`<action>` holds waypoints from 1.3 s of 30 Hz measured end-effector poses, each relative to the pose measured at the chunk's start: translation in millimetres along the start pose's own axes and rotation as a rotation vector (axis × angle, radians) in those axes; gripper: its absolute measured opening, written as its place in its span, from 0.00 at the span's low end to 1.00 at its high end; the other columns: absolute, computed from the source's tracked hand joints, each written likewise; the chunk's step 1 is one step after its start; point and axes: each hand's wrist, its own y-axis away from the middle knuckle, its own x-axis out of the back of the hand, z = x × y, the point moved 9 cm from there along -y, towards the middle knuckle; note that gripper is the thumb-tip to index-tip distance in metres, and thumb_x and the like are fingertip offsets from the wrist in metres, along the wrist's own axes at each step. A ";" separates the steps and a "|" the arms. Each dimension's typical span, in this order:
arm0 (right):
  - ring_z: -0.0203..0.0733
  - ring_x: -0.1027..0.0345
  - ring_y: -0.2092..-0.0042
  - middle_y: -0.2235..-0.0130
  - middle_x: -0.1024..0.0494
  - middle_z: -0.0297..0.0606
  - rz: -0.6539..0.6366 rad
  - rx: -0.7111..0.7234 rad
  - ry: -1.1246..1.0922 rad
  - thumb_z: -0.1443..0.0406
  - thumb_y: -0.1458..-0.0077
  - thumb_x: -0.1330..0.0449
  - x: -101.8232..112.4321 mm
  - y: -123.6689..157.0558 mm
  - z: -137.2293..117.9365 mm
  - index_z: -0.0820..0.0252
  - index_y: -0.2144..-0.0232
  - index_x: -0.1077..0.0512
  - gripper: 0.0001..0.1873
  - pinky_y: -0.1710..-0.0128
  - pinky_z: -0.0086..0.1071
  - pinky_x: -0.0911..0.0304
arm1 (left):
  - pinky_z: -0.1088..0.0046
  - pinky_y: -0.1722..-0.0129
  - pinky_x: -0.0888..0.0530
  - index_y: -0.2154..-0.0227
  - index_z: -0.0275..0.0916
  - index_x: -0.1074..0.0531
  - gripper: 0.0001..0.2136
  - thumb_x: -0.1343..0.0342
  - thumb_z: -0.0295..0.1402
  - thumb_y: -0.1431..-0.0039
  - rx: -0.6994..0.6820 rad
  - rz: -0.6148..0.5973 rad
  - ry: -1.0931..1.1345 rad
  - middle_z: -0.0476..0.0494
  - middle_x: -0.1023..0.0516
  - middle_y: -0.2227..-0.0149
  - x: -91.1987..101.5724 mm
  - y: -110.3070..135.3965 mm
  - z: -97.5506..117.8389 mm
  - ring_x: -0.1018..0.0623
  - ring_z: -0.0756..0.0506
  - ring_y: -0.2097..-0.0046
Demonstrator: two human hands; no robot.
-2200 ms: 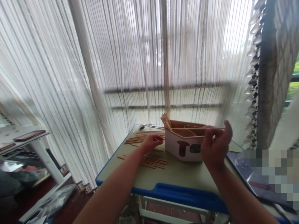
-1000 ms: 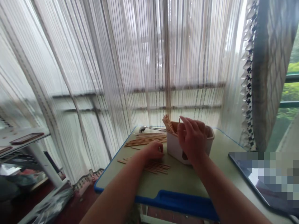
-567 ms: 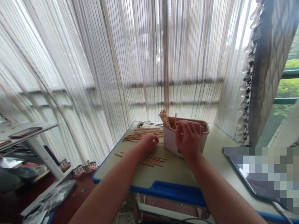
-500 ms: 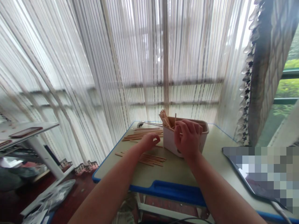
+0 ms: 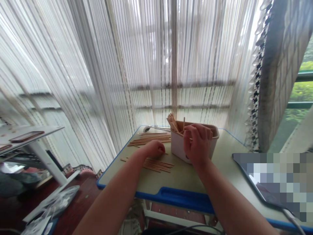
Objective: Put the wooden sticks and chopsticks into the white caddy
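The stick [image 5: 184,122], level across the box [image 5: 178,143] earlier, now stands upright, apparently clamped in the fingers of the right hand [image 5: 198,141] and entering the box beneath them; the left hand [image 5: 156,148] has curled fingers, grip undetermined.

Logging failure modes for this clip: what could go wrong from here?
1. The upright chopstick is at the fingertips of the right hand, over the open utensil holder; a loose grip could let it slip or topple.
2. The chopstick bundle leans at the holder's left end; a knock might spill some.
3. The left forearm crosses above the nearer loose chopsticks and could scatter them.
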 end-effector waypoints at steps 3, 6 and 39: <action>0.44 0.37 0.57 0.61 0.26 0.39 -0.035 -0.003 -0.010 0.65 0.46 0.45 -1.6 0.1 0.3 0.56 0.64 0.29 0.07 0.55 0.39 0.45 | 0.76 0.66 0.32 0.74 0.38 0.21 0.06 0.42 0.26 0.54 -0.055 -0.096 0.034 0.47 0.22 0.73 -6.8 1.2 3.5 0.27 0.49 0.69; 0.44 0.39 0.57 0.62 0.25 0.37 -0.115 0.062 -0.020 0.64 0.47 0.44 -7.9 2.2 -6.7 0.55 0.66 0.27 0.07 0.54 0.39 0.48 | 0.75 0.63 0.31 0.70 0.37 0.22 0.06 0.42 0.28 0.51 -0.063 -0.123 0.203 0.45 0.21 0.69 -7.5 3.3 8.7 0.25 0.48 0.66; 0.43 0.39 0.59 0.65 0.25 0.39 -0.060 0.083 0.043 0.65 0.46 0.44 -5.7 0.8 -8.5 0.58 0.67 0.30 0.04 0.56 0.38 0.46 | 0.67 0.59 0.28 0.69 0.33 0.24 0.10 0.37 0.30 0.56 0.054 0.346 0.613 0.43 0.22 0.69 29.6 -2.3 -15.1 0.24 0.48 0.65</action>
